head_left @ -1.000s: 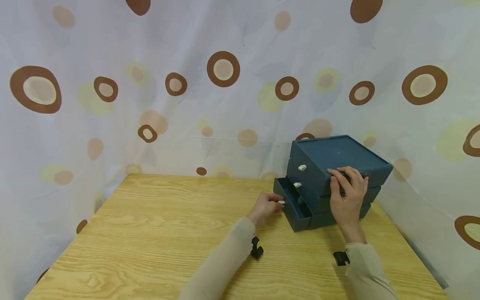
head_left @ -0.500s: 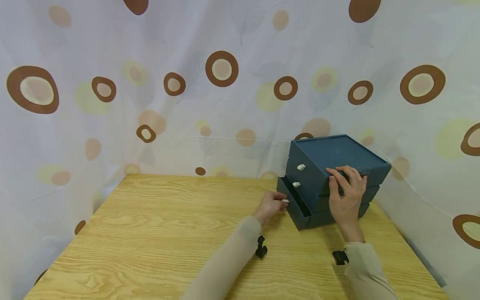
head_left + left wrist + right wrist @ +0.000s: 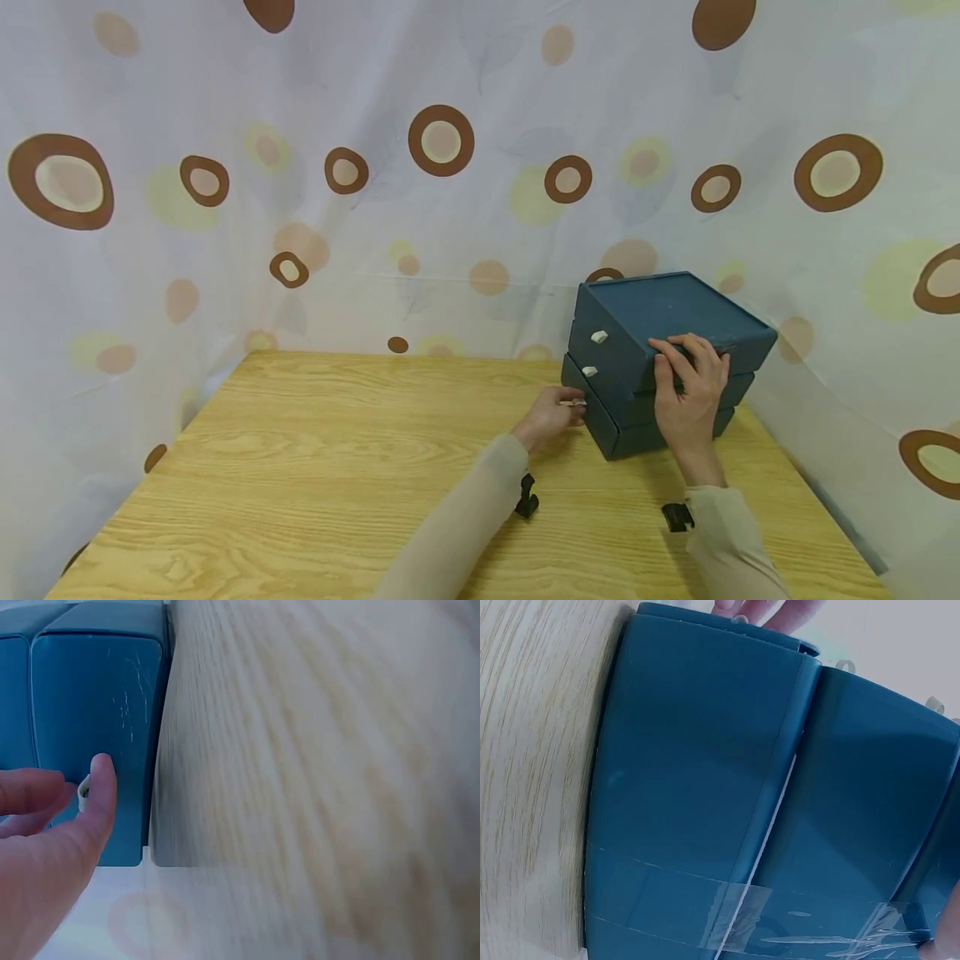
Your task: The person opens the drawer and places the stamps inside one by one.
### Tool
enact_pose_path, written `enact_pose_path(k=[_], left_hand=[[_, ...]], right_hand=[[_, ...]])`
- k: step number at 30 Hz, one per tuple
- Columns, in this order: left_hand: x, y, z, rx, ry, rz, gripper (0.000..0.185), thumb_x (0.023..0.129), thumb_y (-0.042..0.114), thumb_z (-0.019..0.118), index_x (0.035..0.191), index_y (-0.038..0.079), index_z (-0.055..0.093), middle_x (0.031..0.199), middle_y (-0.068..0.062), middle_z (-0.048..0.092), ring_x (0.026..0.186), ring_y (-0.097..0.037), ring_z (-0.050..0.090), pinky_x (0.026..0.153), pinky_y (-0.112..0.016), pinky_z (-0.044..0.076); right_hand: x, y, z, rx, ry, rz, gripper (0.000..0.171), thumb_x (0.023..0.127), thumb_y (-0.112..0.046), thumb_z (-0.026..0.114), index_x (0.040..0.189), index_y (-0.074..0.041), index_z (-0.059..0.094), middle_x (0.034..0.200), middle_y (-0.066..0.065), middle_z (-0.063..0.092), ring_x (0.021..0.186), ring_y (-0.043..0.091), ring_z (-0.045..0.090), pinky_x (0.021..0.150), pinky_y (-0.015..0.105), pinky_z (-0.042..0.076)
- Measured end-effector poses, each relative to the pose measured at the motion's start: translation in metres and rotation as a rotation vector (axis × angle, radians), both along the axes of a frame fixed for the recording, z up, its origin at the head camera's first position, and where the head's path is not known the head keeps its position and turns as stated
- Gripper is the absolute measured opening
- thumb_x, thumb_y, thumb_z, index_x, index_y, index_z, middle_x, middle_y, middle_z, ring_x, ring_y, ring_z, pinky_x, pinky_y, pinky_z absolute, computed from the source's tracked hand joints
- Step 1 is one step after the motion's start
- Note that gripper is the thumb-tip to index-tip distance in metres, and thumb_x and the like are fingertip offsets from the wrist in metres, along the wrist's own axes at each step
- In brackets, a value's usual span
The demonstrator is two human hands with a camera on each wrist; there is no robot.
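A dark blue desktop drawer unit of three stacked drawers stands at the right on the wooden table. My left hand is at the front of the bottom drawer, thumb and fingers on either side of its small white knob. A narrow gap shows behind that drawer's front in the right wrist view. My right hand holds the unit's near upper edge, fingertips bent over the top and thumb against the side. The two upper drawers are closed, each with a white knob.
The wood-grain table stretches to the left of the unit. A patterned curtain hangs behind and on both sides. Clear tape runs across the unit's side. Each wrist wears a black device.
My left hand has moved right with the bottom drawer, which has gone from partly open to nearly flush. The green item in it is now hidden. My right hand keeps its hold.
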State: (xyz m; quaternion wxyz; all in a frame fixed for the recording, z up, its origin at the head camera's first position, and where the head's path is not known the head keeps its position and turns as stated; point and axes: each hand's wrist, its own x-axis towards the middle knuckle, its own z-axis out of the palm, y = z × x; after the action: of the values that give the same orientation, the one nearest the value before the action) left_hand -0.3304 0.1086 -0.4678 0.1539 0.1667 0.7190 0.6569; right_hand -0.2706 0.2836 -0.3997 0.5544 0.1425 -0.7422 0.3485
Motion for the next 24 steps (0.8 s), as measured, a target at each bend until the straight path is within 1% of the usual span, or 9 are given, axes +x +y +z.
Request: enact_pose_path(k=[4,8,10,12,15,19,21,24], left_hand=[[-0.001,0.002,-0.002,-0.015,0.014,-0.029,0.037,0.099,-0.003,0.048,0.135,-0.005,0.054,0.136,-0.02,0.055,0.104,-0.037,0.064,0.09,-0.037,0.055],[-0.001,0.001,-0.003,-0.024,0.0,-0.068,0.044,0.096,-0.007,0.046,0.139,-0.003,0.051,0.141,-0.019,0.052,0.119,-0.033,0.059,0.093,-0.04,0.054],[-0.001,-0.001,-0.003,-0.036,-0.004,-0.088,0.045,0.097,-0.006,0.045,0.141,-0.002,0.049,0.145,-0.018,0.049,0.127,-0.032,0.054,0.094,-0.041,0.053],[-0.001,-0.004,-0.002,-0.044,-0.005,-0.101,0.045,0.098,-0.005,0.044,0.143,-0.001,0.047,0.148,-0.018,0.046,0.132,-0.033,0.05,0.094,-0.043,0.053],[0.0,-0.009,0.0,-0.05,0.001,-0.085,0.043,0.099,-0.002,0.046,0.142,-0.001,0.047,0.147,-0.019,0.046,0.13,-0.035,0.051,0.093,-0.045,0.054],[0.0,-0.019,0.004,-0.071,0.029,-0.047,0.041,0.098,0.004,0.053,0.139,-0.003,0.051,0.139,-0.022,0.051,0.12,-0.032,0.057,0.091,-0.046,0.054],[0.0,-0.024,0.007,-0.095,0.044,-0.038,0.041,0.099,0.01,0.055,0.137,-0.002,0.052,0.136,-0.021,0.053,0.117,-0.03,0.059,0.089,-0.045,0.055],[0.001,-0.033,0.012,-0.12,0.061,-0.033,0.041,0.1,0.017,0.057,0.136,-0.001,0.053,0.134,-0.018,0.056,0.115,-0.028,0.06,0.089,-0.042,0.055]], right_hand=[[0.0,0.0,0.0,0.003,0.0,-0.001,0.019,0.098,-0.013,0.06,0.107,-0.005,0.075,0.115,0.022,0.061,0.124,0.038,0.048,0.118,0.063,0.001],[-0.001,0.0,0.0,0.001,0.002,0.004,0.019,0.098,-0.013,0.061,0.107,-0.005,0.075,0.115,0.022,0.061,0.124,0.038,0.048,0.118,0.063,0.001],[-0.001,0.0,0.0,0.001,0.0,0.007,0.019,0.098,-0.013,0.061,0.107,-0.005,0.075,0.115,0.022,0.061,0.124,0.038,0.048,0.118,0.063,0.001],[-0.001,-0.001,0.0,0.002,-0.003,0.012,0.019,0.097,-0.012,0.061,0.107,-0.005,0.075,0.115,0.022,0.061,0.124,0.038,0.047,0.117,0.064,0.001],[-0.001,-0.001,0.0,0.003,-0.011,0.011,0.018,0.097,-0.012,0.061,0.107,-0.006,0.075,0.116,0.022,0.061,0.126,0.039,0.047,0.117,0.064,0.001],[0.0,0.0,0.001,-0.007,-0.01,0.003,0.018,0.095,-0.007,0.063,0.108,-0.005,0.075,0.118,0.021,0.062,0.127,0.041,0.046,0.117,0.066,0.002],[0.0,0.001,0.002,-0.013,-0.009,-0.003,0.019,0.093,-0.004,0.064,0.109,-0.005,0.075,0.12,0.021,0.063,0.129,0.042,0.046,0.116,0.066,0.003],[0.0,0.001,0.003,-0.029,-0.009,-0.014,0.021,0.091,0.0,0.065,0.109,-0.004,0.075,0.123,0.022,0.063,0.13,0.042,0.045,0.117,0.066,0.004]])
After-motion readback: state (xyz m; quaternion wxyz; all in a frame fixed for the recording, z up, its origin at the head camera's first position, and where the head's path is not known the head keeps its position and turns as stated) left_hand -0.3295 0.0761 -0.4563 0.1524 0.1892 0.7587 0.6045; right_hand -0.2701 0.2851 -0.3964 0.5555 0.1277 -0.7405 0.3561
